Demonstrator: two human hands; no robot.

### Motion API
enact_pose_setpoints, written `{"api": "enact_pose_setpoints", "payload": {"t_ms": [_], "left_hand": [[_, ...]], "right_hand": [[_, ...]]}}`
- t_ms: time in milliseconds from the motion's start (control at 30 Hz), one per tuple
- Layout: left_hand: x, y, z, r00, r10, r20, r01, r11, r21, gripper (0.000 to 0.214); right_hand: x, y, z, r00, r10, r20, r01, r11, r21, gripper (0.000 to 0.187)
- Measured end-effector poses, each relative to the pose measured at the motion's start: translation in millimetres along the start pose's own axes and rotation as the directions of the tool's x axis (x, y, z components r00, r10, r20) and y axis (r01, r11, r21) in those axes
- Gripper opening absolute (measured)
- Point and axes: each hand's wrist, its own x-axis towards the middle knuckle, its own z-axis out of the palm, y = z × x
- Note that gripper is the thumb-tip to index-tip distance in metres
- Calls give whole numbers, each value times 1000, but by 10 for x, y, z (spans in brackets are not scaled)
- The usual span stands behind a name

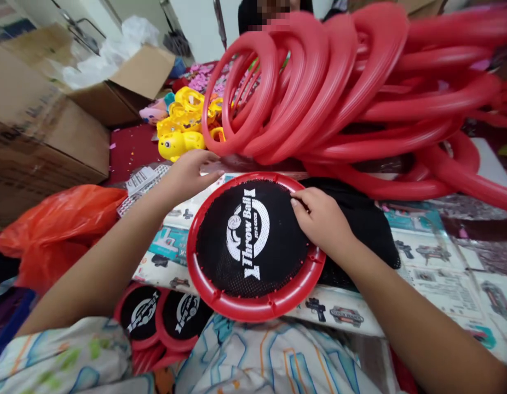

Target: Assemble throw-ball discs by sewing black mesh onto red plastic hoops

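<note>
A round throw-ball disc [253,301] with a red plastic rim lies in front of me on printed cardboard. Its black mesh [212,230] bears a white "Throw Ball" print and is stretched within the rim. My right hand [319,213] is closed at the disc's right side, thumb and fingertips pressed on the mesh edge and rim. Beyond the disc's upper left, my left hand [194,169] has its fingers apart and holds nothing. Its fingertips are close to the nearest red ring [212,109]; whether they touch it I cannot tell.
Many red rings [339,98] are heaped at the back right. Black mesh cloth [360,235] lies beside the disc. Finished-looking discs [142,317] are stacked low by my lap. Yellow toy parts [182,145], an orange bag [64,230] and cardboard boxes [52,131] stand left. A person [253,16] is behind.
</note>
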Motion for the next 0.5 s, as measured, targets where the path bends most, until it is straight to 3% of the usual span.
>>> {"api": "enact_pose_setpoints", "payload": {"t_ms": [100, 200, 367, 500], "left_hand": [[465, -68, 247, 995, 0, -103, 5, 999, 45, 63], [852, -81, 406, 994, 53, -98, -51, 998, 20, 83], [1132, -272, 343, 981, 195, 17, -189, 968, -166, 47], [1010, -447, 175, 975, 164, -151, -208, 914, -349, 33]], "right_hand": [[-20, 33, -7, 1000, -11, 2, 11, 1000, -6, 24], [-43, 64, -14, 1000, -16, 6, 16, 1000, -9, 23], [-94, 54, -39, 1000, -7, 18, 8, 999, -32, 23], [-110, 51, -43, 1000, -2, 22, 3, 999, -37, 24]]}}
